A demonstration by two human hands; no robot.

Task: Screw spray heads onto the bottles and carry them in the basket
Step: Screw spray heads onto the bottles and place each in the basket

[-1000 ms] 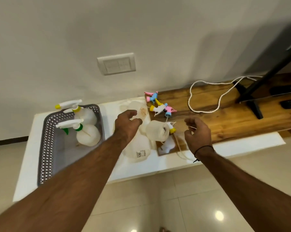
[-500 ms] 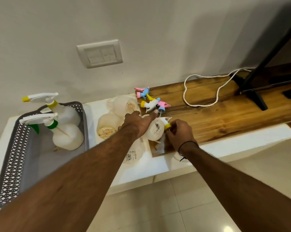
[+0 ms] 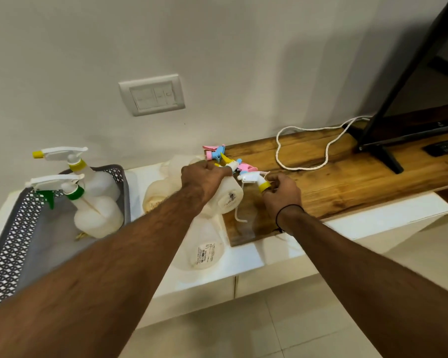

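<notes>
Grey basket (image 3: 119, 182) holding two finished sprayers; left hand (image 3: 205, 180) gripping third bottle (image 3: 228, 196), right hand (image 3: 282, 192) pinching yellow-collared head (image 3: 254, 178); several bottles uncapped.

Two translucent white plastic bottles with spray heads (image 3: 96, 200) stand in one grey perforated plastic basket (image 3: 8, 244). Four headless translucent white plastic bottles (image 3: 205, 254) lie outside. About four loose coloured plastic spray heads (image 3: 243, 167) lie there.
</notes>
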